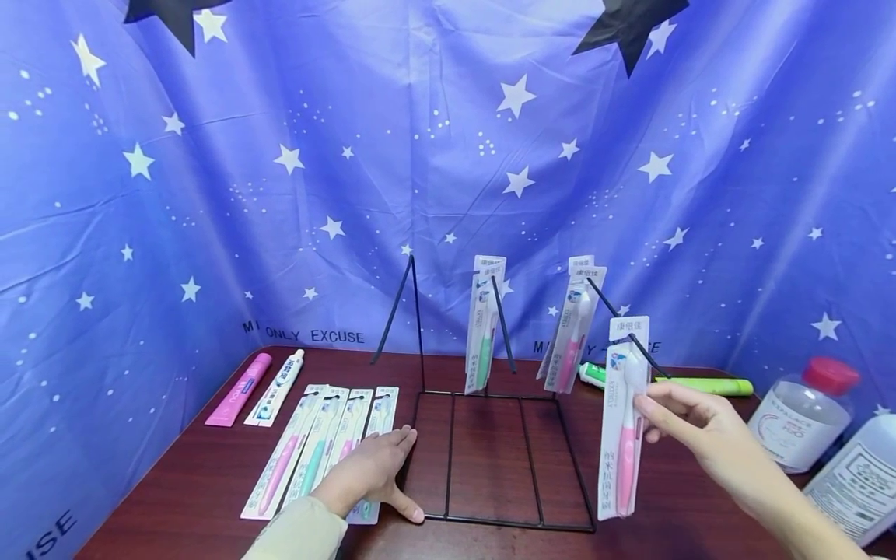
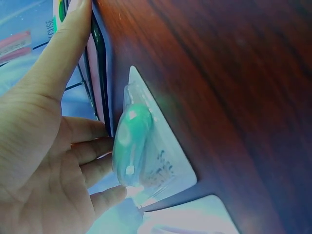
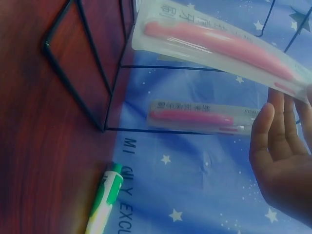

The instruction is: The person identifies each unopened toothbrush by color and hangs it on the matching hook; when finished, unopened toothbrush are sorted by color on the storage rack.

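Note:
My right hand (image 1: 707,428) pinches the right edge of a packaged pink toothbrush (image 1: 627,459), which hangs upright at the tip of the black wire rack's right prong (image 1: 647,356). In the right wrist view, this pink toothbrush (image 3: 219,46) crosses above the fingers. The left hand (image 1: 374,470) lies with straight, spread fingers at the left side of the rack's base (image 1: 518,526), thumb by its front corner. Beneath and beside that hand is a packaged green toothbrush (image 2: 134,131). Farther back on the rack hang packaged green toothbrushes (image 1: 484,342) and pink toothbrushes (image 1: 572,342).
Several packaged toothbrushes (image 1: 283,459) lie in a row at left. Beyond them are a pink tube (image 1: 239,390) and a white toothpaste tube (image 1: 275,389). A green tube (image 1: 707,386), a red-capped bottle (image 1: 801,420) and a white bottle (image 1: 861,482) occupy the right side.

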{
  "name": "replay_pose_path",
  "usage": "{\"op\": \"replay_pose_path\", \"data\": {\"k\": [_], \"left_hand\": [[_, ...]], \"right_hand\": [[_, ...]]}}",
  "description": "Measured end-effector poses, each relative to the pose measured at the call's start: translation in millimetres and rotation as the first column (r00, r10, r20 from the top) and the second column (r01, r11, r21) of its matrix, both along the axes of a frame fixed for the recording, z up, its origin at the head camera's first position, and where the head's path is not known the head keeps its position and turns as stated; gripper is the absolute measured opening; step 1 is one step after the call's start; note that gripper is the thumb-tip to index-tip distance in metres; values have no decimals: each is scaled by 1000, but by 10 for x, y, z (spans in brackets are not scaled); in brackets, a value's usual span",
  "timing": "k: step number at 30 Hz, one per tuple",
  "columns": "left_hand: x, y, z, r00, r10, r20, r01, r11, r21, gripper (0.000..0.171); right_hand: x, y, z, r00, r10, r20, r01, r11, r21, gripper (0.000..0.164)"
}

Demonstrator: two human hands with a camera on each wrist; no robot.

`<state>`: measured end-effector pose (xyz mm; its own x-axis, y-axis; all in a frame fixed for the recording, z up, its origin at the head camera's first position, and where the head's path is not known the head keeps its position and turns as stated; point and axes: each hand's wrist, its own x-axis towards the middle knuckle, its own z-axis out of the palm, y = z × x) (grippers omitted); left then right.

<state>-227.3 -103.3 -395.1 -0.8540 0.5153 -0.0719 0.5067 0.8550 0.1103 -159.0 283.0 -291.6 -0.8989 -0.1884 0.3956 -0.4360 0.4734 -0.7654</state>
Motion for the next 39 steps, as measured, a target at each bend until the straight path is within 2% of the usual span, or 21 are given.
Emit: {"op": "replay_pose_path", "data": {"k": [4,12,15,26,34,39], "left_hand": [[-11,-2,-12,1000,1,-2,-1,1000,1,118],[-23,2,-10,1000,-2,-20,2,1000,-27,120],[-18,0,-7,1000,-1,-19,0,1000,-31,119],[-16,-10,-7,1000,1,-19,-1,1000,-21,119],[-4,-6,-16,999,-3,-34,2,1000,-12,119],[-2,-8,-13,999,0,-32,0,1000,-2,118]], "right_hand": [[-131,-51,30,999,16,30,-15,999,-52,21],[-381,-100,74,986,-13,168,38,988,-147,23],[-471,-111,88,986,-12,166,37,988,-148,27],[-740,-173,145,988,-50,147,56,998,-37,44],[-900,-195,112,983,-77,169,90,993,-72,46],[-939,-198,107,983,-79,164,92,993,-75,47]]}}
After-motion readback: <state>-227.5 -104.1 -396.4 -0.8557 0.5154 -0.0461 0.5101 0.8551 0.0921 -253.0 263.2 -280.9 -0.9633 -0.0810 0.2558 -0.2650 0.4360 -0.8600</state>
